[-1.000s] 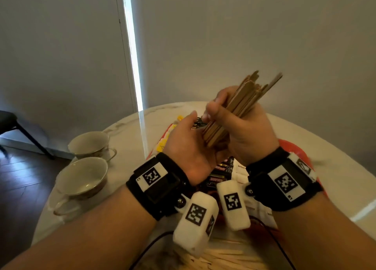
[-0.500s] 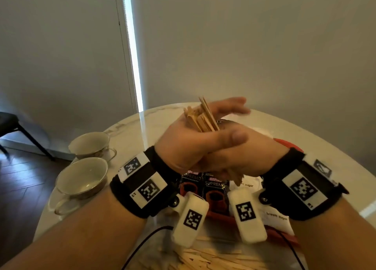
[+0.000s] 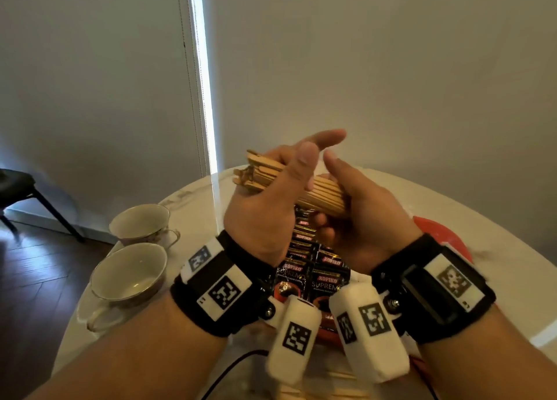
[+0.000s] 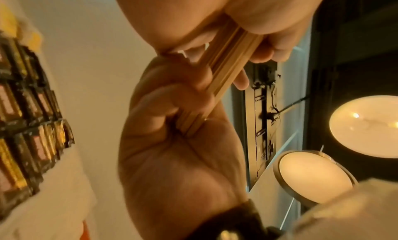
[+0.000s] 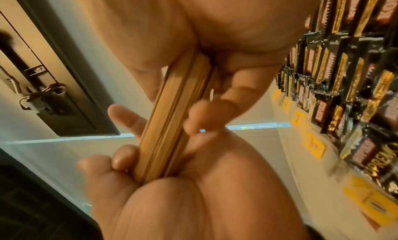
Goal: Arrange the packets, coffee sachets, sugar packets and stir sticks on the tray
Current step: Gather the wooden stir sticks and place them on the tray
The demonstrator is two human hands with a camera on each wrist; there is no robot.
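Stir sticks [image 3: 289, 185] form one bundle, gripped by left hand [image 3: 265, 216] and right hand [image 3: 361, 216], fingers curled around it. Coffee sachets [image 3: 310, 267] lie on the red tray [image 3: 443, 234] at 6 o'clock of the bundle.

Stir sticks [image 3: 319, 196] pale matt wood; coffee sachets [image 3: 327, 282] glossy foil.

I see a dim grey room in the head view, a bright vertical strip of daylight [image 3: 205, 77] upper centre, wide-angle bending at the edges, my wrist views warm orange, soft with motion blur, dark glossy coffee sachets [image 5: 353, 70] smeared at right.
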